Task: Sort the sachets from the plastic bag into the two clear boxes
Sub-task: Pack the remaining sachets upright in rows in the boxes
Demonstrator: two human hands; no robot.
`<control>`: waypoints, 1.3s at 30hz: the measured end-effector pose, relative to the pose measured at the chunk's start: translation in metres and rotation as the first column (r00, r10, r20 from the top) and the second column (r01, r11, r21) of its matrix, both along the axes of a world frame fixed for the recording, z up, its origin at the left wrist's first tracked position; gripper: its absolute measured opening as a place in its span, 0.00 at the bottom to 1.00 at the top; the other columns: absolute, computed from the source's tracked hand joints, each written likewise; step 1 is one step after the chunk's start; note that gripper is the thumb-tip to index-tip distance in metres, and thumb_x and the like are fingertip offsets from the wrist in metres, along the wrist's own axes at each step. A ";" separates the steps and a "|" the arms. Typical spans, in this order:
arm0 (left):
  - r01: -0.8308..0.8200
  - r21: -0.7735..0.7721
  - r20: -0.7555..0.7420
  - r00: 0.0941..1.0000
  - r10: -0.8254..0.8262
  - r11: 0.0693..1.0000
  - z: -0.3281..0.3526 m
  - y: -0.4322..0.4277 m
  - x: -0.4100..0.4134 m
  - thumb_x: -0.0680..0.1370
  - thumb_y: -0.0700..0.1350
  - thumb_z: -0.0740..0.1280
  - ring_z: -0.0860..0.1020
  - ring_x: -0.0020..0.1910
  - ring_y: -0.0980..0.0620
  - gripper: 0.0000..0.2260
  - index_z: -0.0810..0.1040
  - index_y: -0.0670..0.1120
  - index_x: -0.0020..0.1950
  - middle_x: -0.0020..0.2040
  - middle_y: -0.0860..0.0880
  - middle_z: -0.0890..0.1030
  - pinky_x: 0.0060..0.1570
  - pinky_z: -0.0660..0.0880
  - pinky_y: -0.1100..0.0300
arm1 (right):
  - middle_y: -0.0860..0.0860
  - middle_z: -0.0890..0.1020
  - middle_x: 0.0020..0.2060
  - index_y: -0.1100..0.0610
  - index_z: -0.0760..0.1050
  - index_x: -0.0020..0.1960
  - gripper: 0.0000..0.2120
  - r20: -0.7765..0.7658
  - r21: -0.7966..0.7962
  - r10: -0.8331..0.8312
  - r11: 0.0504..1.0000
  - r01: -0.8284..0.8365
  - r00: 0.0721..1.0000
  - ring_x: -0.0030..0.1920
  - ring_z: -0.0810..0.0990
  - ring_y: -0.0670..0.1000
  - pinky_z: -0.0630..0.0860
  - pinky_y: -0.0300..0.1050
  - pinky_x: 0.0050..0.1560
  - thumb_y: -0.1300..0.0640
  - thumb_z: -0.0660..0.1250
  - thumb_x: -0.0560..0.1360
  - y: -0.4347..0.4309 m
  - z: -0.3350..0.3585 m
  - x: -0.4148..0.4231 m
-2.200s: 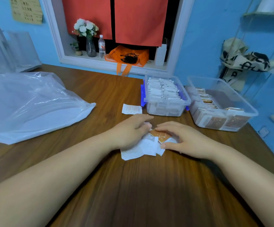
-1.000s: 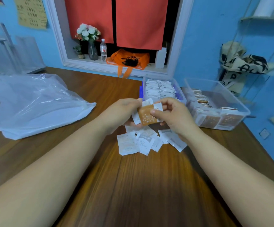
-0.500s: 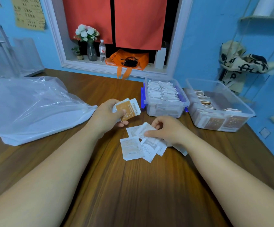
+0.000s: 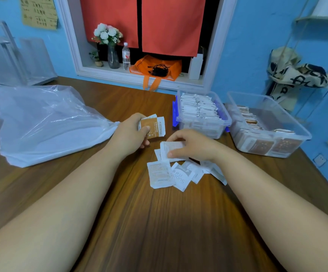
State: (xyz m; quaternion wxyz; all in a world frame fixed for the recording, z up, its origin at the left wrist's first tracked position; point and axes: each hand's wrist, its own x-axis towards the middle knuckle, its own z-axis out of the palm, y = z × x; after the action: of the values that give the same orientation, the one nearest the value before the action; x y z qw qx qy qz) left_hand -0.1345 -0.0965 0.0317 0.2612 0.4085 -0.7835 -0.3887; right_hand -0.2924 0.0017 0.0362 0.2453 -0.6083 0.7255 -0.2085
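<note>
Right hand (image 4: 193, 147) lifted flat white sachet (image 4: 171, 149).

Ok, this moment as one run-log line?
left hand: holds brown sachets | right hand: pinches white sachet over loose pile | stage: sorting

I see my left hand (image 4: 129, 135) gripping brown sachets (image 4: 153, 127), right hand (image 4: 193, 145) pinching a white sachet (image 4: 172, 152), perhaps two, above the table (image 4: 159, 222).

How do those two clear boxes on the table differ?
The left box is smaller and packed full of white sachets; the right box is larger, with bare space inside. The left box has blue latches; the right box shows none and holds brown sachets. Both are clear, lidless and stand on the wooden table.
</note>
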 end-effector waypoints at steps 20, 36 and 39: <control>-0.006 -0.029 -0.005 1.000 0.006 1.000 0.003 0.000 0.002 0.80 0.46 0.61 0.81 0.38 0.53 0.13 0.68 0.50 0.65 0.54 0.51 0.76 0.34 0.76 0.67 | 0.45 0.77 0.52 0.50 0.72 0.57 0.20 -0.137 0.205 -0.011 0.978 0.040 0.991 0.51 0.77 0.46 0.77 0.44 0.54 0.45 0.73 0.69 0.000 0.011 0.002; -0.033 0.000 -0.034 0.999 0.033 0.999 0.003 0.002 0.002 0.81 0.46 0.60 0.79 0.37 0.53 0.14 0.67 0.50 0.66 0.54 0.50 0.76 0.37 0.78 0.64 | 0.49 0.78 0.50 0.54 0.74 0.54 0.13 -0.058 -0.077 -0.075 0.995 0.070 0.996 0.51 0.76 0.49 0.72 0.43 0.48 0.49 0.68 0.74 0.013 0.036 -0.004; -0.033 0.023 -0.067 0.997 0.035 0.999 0.004 0.003 0.004 0.81 0.45 0.60 0.81 0.41 0.51 0.12 0.68 0.50 0.65 0.55 0.48 0.78 0.43 0.81 0.57 | 0.49 0.78 0.42 0.55 0.76 0.49 0.12 -0.079 0.071 0.150 0.987 -0.144 0.986 0.41 0.76 0.45 0.72 0.39 0.41 0.49 0.71 0.71 0.020 0.045 0.016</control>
State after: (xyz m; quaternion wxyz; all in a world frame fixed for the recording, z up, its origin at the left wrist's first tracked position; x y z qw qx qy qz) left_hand -0.1310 -0.0938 0.0357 0.2896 0.4113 -0.7629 -0.4062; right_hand -0.2768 0.0216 0.0808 0.2489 -0.6600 0.6948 -0.1404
